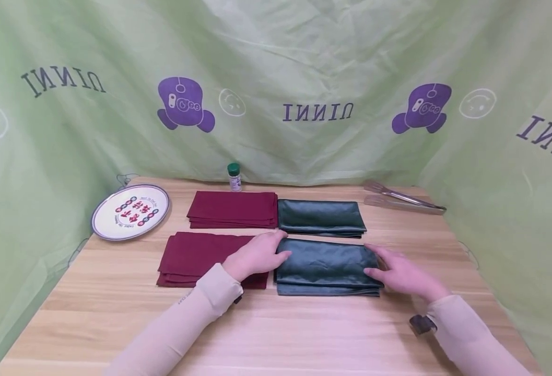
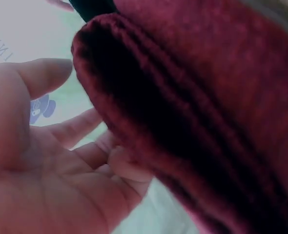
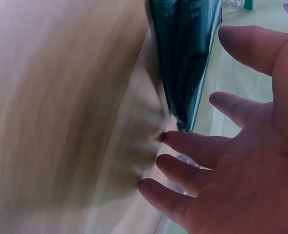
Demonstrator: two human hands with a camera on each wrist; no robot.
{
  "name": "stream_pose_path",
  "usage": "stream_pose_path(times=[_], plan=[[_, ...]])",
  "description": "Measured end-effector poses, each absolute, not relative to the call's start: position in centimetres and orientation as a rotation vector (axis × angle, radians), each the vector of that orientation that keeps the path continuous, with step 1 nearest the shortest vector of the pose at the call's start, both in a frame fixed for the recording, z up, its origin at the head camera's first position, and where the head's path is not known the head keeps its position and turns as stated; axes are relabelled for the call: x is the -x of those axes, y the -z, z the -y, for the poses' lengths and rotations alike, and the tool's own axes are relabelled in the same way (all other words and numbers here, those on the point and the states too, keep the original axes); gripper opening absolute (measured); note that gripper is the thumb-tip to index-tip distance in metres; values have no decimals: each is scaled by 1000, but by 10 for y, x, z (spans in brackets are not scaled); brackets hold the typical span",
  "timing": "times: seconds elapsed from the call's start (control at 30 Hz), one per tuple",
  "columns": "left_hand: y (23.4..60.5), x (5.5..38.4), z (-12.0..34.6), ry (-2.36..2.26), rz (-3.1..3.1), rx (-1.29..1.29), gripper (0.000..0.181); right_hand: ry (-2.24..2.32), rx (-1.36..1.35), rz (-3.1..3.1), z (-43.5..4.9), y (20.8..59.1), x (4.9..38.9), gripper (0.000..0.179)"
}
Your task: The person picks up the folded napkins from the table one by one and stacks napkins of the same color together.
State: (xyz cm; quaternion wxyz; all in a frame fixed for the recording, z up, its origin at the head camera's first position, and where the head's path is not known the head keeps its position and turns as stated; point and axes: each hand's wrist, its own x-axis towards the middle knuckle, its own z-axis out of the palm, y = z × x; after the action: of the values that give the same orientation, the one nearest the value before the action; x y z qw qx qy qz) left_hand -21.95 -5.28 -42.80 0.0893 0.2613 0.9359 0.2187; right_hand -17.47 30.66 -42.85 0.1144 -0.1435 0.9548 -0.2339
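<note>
A dark green folded cloth [image 1: 327, 266] with a satin sheen lies at the near right of the group. My left hand [image 1: 256, 256] is at its left edge, reaching across a folded maroon cloth [image 1: 196, 256]. The layered fold of maroon fabric [image 2: 207, 97] fills much of the left wrist view, the thumb near its rim. At the green cloth's right edge is my right hand [image 1: 407, 274], fingers spread and extended. In the right wrist view, the fingertips reach the table beside the green cloth's end [image 3: 185, 63]. Neither hand grips anything.
Behind lie a second maroon cloth [image 1: 233, 208] and a second green one [image 1: 320, 215], both folded. A printed white plate [image 1: 111, 216] sits at left, a green-capped bottle [image 1: 235, 180] at the back, and metal tongs [image 1: 404, 198] at back right. A pale green curtain [image 1: 280, 62] hangs around the table.
</note>
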Motion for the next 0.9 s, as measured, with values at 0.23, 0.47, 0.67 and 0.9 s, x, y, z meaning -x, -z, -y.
stream_pose_path(times=[0.23,0.47,0.67,0.9], plan=[[436,211,45,-449,-2818,-715,62,626,472,-2859,-297,436,172,66],[442,208,42,-490,-2819,-678,61,678,441,-2859,-293,441,171,61],[443,215,48,-910,-2606,-616,57,964,389,-2811,-296,445,172,51],[442,213,50,-1191,-2466,-577,50,1340,201,-2662,-295,440,172,49]])
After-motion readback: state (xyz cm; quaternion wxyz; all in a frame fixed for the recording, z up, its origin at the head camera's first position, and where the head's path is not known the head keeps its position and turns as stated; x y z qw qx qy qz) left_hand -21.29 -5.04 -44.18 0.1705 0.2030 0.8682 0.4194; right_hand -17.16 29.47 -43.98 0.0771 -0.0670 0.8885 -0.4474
